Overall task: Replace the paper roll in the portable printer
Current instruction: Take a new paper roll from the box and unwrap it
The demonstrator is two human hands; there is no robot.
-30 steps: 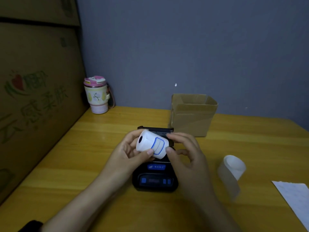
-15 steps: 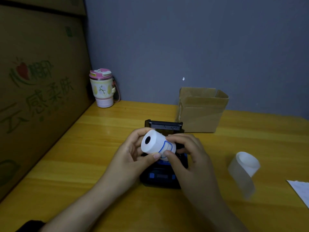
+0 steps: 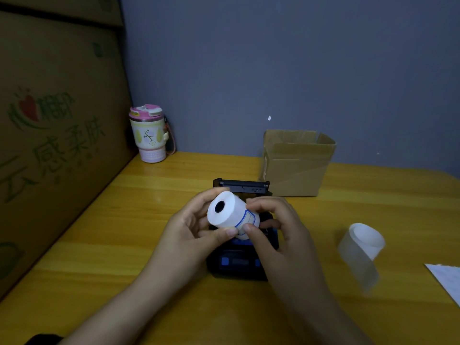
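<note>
On my feed the only legible writing is the green Chinese lettering with a red strawberry mark on the big brown cardboard carton (image 3: 49, 145) standing along the left; I can't read it surely enough to quote. The white paper label roll with blue-outlined labels (image 3: 231, 215) is held in the air just above the black portable printer with blue buttons (image 3: 239, 260), its dark core hole facing me. My left hand (image 3: 189, 235) has thumb and fingers clamped around the roll's near-left end, and my right hand (image 3: 281, 235) pinches its right end, thumb and forefinger together on the label edge. The printer's lid stands open at its far side. It sits on the glossy yellow wood-grain worktop (image 3: 124, 245). Right of it lies a loose curl of translucent white backing strip (image 3: 361, 247), and a white paper sheet (image 3: 448, 280) pokes in at the right edge. Just beyond the printer stands a small open brown cardboard box (image 3: 296, 165). Far left is a cream tumbler with a pink lid and base (image 3: 149, 135). The wall (image 3: 273, 58) behind is plain matte grey-blue.
</note>
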